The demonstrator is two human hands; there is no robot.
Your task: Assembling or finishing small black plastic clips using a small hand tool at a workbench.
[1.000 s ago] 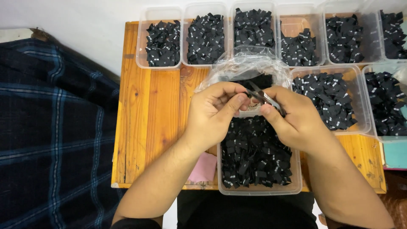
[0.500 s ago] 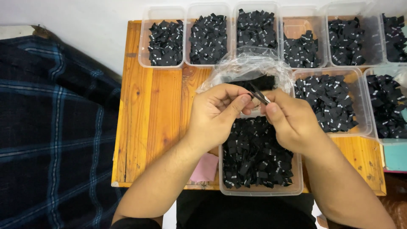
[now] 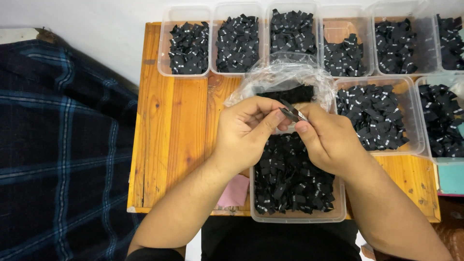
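Both hands meet above a clear plastic tub [image 3: 340, 203] full of small black fabric labels [image 3: 290, 179]. My left hand [image 3: 246, 130] pinches one end of a small black label [image 3: 291, 112] between thumb and fingers. My right hand [image 3: 328, 137] pinches the other end of the same label. Behind the hands lies a crumpled clear plastic bag [image 3: 290, 75] holding a stack of black labels [image 3: 290, 93].
A wooden table [image 3: 174, 135] carries a back row of clear tubs [image 3: 186, 43] of black labels, and two more tubs [image 3: 377, 116] at the right. A pink paper [image 3: 234, 191] lies under my left forearm. A dark plaid cloth [image 3: 63, 154] covers the left side.
The hands have shifted slightly lower and closer together, and the black label between them has tilted and been worked by the fingertips.
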